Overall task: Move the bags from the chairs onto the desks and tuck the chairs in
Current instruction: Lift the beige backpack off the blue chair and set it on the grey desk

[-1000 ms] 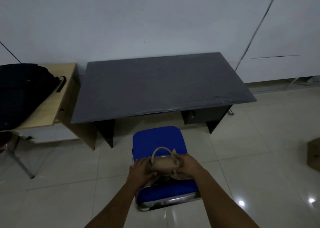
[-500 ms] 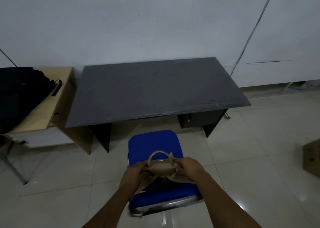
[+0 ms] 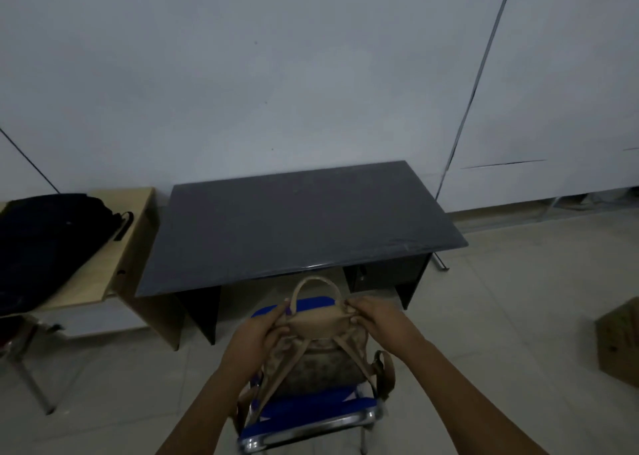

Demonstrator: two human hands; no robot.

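Observation:
A small tan backpack [image 3: 320, 349] with a loop handle hangs above the blue chair [image 3: 311, 408], lifted off the seat with its straps dangling. My left hand [image 3: 257, 339] grips its top left side and my right hand [image 3: 375, 318] grips its top right side. The chair stands in front of the dark grey desk [image 3: 297, 223], pulled out from it. A black backpack [image 3: 45, 243] lies on the light wooden desk [image 3: 114, 247] at the left.
A metal-legged chair [image 3: 20, 361] stands partly under the wooden desk at the far left. A brown cardboard box [image 3: 619, 340] sits on the tiled floor at the right edge. A white wall runs behind both desks.
Both hands have raised the tan backpack off the blue seat, and it now hangs upright with straps loose. The view has tilted up toward the wall.

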